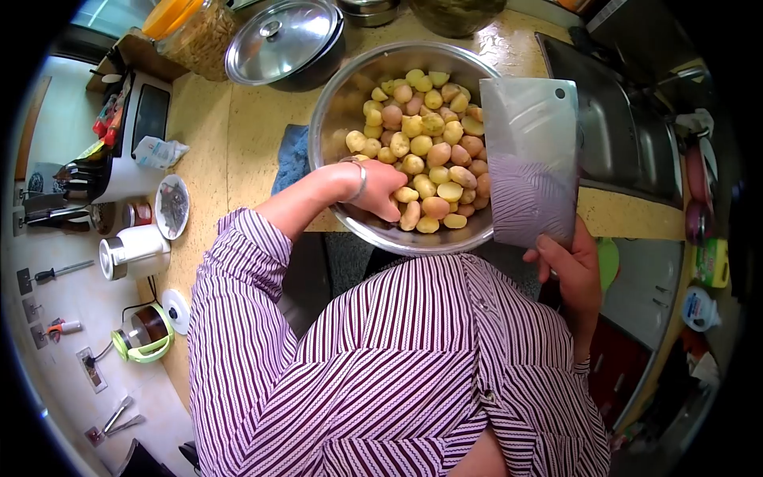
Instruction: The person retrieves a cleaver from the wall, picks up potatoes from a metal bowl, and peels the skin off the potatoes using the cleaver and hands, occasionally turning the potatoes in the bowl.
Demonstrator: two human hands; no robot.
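A wide steel bowl (320, 135) holds many small potatoes (439, 153), some whole and some cut with pale yellow faces showing. My left hand (380, 189) reaches in over the bowl's left rim, its fingers closed around a small potato (406, 194) at the near left of the pile. Part of those fingers is hidden among the potatoes. In my right hand (568, 266) is a cleaver (531, 151), gripped low, its broad blade raised over the bowl's right rim. The striped shirt is reflected in the blade.
A lidded pot (278, 40) stands behind the bowl at left, beside a jar with an orange lid (195, 36). A blue cloth (292, 155) lies against the bowl. The sink (620, 119) is at right. A glass kettle (147, 334) and a white canister (135, 252) stand at far left.
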